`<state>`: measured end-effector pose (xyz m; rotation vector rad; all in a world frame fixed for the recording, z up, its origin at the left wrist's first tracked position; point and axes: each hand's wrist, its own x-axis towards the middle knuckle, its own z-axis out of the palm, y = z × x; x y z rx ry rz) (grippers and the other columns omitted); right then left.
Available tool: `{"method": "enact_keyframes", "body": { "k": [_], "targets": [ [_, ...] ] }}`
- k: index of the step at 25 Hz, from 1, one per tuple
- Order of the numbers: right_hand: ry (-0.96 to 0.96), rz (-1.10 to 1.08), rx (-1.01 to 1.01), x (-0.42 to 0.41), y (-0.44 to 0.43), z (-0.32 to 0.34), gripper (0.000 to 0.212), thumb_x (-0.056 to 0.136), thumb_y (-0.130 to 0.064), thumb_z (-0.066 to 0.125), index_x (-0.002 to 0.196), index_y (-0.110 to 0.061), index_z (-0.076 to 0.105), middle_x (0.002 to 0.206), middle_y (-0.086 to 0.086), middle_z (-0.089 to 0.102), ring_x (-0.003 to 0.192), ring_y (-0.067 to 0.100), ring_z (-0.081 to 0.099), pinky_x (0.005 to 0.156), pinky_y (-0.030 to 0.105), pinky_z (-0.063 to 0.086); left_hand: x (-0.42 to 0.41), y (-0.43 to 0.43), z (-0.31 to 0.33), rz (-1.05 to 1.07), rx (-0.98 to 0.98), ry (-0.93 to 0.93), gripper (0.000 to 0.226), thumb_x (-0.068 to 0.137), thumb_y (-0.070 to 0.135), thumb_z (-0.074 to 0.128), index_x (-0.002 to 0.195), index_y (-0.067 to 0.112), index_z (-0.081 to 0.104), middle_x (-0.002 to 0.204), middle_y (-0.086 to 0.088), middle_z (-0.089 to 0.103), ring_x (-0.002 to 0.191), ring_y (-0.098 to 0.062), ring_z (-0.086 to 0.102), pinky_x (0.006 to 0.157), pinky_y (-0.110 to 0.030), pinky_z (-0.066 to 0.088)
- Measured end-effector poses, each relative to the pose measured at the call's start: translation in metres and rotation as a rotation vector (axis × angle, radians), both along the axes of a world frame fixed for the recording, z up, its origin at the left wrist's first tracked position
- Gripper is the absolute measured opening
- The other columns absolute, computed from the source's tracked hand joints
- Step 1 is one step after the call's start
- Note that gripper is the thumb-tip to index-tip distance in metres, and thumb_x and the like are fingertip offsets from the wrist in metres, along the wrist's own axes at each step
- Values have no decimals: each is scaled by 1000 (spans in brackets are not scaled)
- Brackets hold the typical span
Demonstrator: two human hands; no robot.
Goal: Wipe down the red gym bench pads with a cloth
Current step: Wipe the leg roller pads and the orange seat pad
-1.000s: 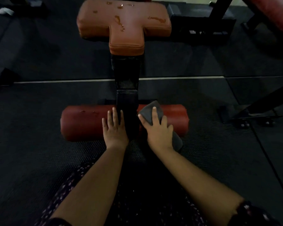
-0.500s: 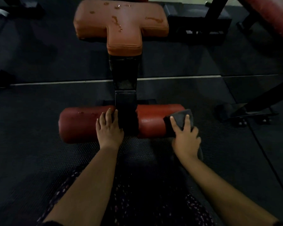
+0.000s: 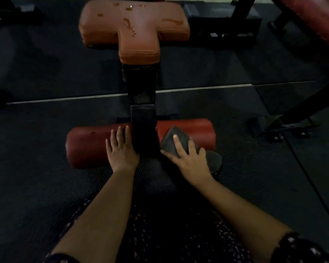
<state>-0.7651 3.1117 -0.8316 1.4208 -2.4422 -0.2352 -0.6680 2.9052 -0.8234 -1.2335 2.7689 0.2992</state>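
A red roller pad [image 3: 87,147] lies across the bench's black centre post [image 3: 143,126], low in the head view. My left hand [image 3: 122,150] rests flat on the roller's left half, next to the post. On the right half [image 3: 198,128], my right hand [image 3: 188,158] presses a dark grey cloth [image 3: 171,141] against the pad with straight fingers. Part of the cloth hangs off behind the hand. Farther up, the T-shaped red seat pad [image 3: 137,29] carries wet smears and droplets.
Dark rubber floor mats [image 3: 36,186] surround the bench, with a pale seam line [image 3: 65,98] crossing behind the roller. Black frame legs and a foot [image 3: 273,128] of another machine stand at the right. Another red pad [image 3: 315,21] shows at the top right corner.
My right hand slid the cloth out to the roller's right end, then back left toward the centre post. My left hand stayed on the left half.
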Motion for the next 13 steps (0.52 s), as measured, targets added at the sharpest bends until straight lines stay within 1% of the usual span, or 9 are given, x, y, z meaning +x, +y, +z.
{"method": "enact_keyframes", "body": {
  "k": [2,5,7,8,10,11,12,13],
  "targets": [
    [15,-65,25,-18,30,-1,63,88,-26,43,145,-49,30,154,14,30,112,47,48,68,50,47,1,-2,-3,-16,7,-29,89,94,40,49,154,25,-14,163,-1,-14,149,-25,-17,120,-45,-8],
    [-51,-254,-15,-47,72,5,71,85,-24,49,146,-50,24,156,15,24,114,49,46,69,53,48,2,-4,-8,-39,3,-56,90,96,43,47,152,24,-21,161,-1,-21,147,-25,-22,117,-48,-13],
    [-113,-366,-63,-51,88,3,81,83,-18,63,146,-49,22,156,16,22,113,50,44,71,57,48,4,-5,-8,-52,7,-56,94,94,44,50,152,24,-22,161,-1,-22,147,-26,-22,116,-48,-13],
    [-150,-438,-99,-47,89,-1,89,78,-18,70,147,-48,21,156,17,22,112,50,44,72,58,48,4,-5,-8,-58,8,-54,98,93,44,53,152,23,-21,161,-1,-21,147,-26,-22,117,-48,-13],
    [-216,-567,-180,-25,77,-10,98,71,-18,79,147,-46,23,154,19,21,109,51,45,72,60,50,5,-6,-6,-69,8,-48,104,90,44,60,153,23,-20,162,-1,-19,148,-26,-20,117,-48,-11],
    [-230,-583,-232,-12,66,-14,96,70,-18,79,146,-44,27,153,20,22,109,52,46,71,61,50,5,-6,-6,-73,6,-41,106,89,44,62,153,23,-19,162,-2,-17,148,-27,-19,118,-48,-10],
    [-225,-548,-268,1,53,-18,88,72,-18,76,144,-43,32,151,20,24,109,52,47,69,60,51,5,-6,-5,-75,2,-32,106,88,44,64,154,23,-17,163,-2,-16,148,-27,-18,118,-49,-9],
    [-211,-461,-270,13,39,-22,76,78,-19,67,143,-43,37,150,20,26,109,52,47,68,58,51,5,-6,-4,-74,0,-26,106,88,44,64,154,22,-16,163,-2,-14,149,-27,-17,118,-49,-8]
  ]
}}
